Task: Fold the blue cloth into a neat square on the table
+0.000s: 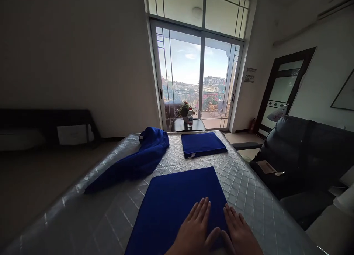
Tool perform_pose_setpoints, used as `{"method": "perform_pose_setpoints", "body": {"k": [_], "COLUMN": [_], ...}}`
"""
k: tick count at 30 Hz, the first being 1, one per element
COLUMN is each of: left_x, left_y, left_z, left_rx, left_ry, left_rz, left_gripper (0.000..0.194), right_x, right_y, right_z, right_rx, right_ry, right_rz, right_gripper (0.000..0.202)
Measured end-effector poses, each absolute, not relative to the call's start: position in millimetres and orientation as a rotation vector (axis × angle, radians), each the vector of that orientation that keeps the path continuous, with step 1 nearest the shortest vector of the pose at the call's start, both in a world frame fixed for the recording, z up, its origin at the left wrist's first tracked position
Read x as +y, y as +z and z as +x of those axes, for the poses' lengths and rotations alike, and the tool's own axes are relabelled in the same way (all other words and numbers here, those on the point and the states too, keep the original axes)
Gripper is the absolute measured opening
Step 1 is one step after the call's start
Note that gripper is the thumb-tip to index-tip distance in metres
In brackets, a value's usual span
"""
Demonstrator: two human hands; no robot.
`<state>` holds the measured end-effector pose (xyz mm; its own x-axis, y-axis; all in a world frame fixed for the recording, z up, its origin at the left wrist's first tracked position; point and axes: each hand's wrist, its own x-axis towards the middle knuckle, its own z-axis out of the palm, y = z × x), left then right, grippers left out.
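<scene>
A large blue cloth (168, 203), folded flat with straight edges, lies on the silver quilted surface (243, 188) in front of me. My left hand (195, 225) rests flat on this cloth, palm down with fingers stretched out. At the cloth's right edge lies my right hand (239, 227), also flat with its fingers extended. The two thumbs come close together between the hands. Farther back sits a smaller folded blue cloth (203, 143) with a white tag. A crumpled blue cloth (141, 155) stretches across the left side, touched by neither hand.
Beyond the surface's far edge stands a small dark table (179, 126) with a bottle (190, 117) and a plant (184, 109). A black sofa (309, 155) is at the right, with a flat brown item (266, 166) on it. Sliding glass doors are at the back.
</scene>
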<state>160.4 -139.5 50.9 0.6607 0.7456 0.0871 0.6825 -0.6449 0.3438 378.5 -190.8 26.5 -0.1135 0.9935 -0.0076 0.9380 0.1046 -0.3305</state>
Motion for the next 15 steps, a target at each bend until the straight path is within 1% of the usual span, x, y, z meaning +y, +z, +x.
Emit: {"method": "perform_pose_setpoints", "body": {"k": [3, 6, 10, 15], "left_x": [-137, -136, -141, -159], "left_y": [48, 37, 23, 2], "left_z": [190, 183, 132, 43], "left_rx": [1.034, 1.037, 1.161, 1.51], "left_ry": [0.33, 0.315, 0.325, 0.368], "left_rz": [2.603, 2.616, 2.638, 2.577], "left_gripper": [0.079, 0.078, 0.08, 0.079], "right_x": [-189, -188, -187, -185], "right_y": [26, 25, 21, 10], "right_z": [380, 382, 382, 384], "right_rx": [-2.175, -2.202, -2.189, -2.157], "right_ry": [0.374, 0.373, 0.362, 0.371], "right_rz": [-1.909, -1.906, -1.933, -1.926], "right_gripper": [0.061, 0.062, 0.063, 0.063]}}
